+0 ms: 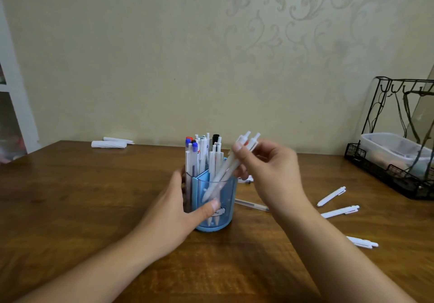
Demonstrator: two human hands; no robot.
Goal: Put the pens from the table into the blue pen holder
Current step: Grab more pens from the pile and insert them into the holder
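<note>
A translucent blue pen holder (224, 219) stands mid-table with several pens upright in its compartments. My left hand (180, 204) wraps around its left side, thumb across the front. My right hand (267, 168) grips two white pens (231, 164) tilted, tips down inside the holder's front compartment. More white pens lie on the table to the right: one (331, 196), another (340, 211), and a pair (362, 242) near my right forearm. A clear pen (252, 205) lies just right of the holder, partly hidden by my right wrist.
A black wire rack (385, 173) holding a clear plastic box stands at the far right. Rolled white paper (109, 143) lies at the back left by the wall. The brown wooden table (70, 197) runs to the wall.
</note>
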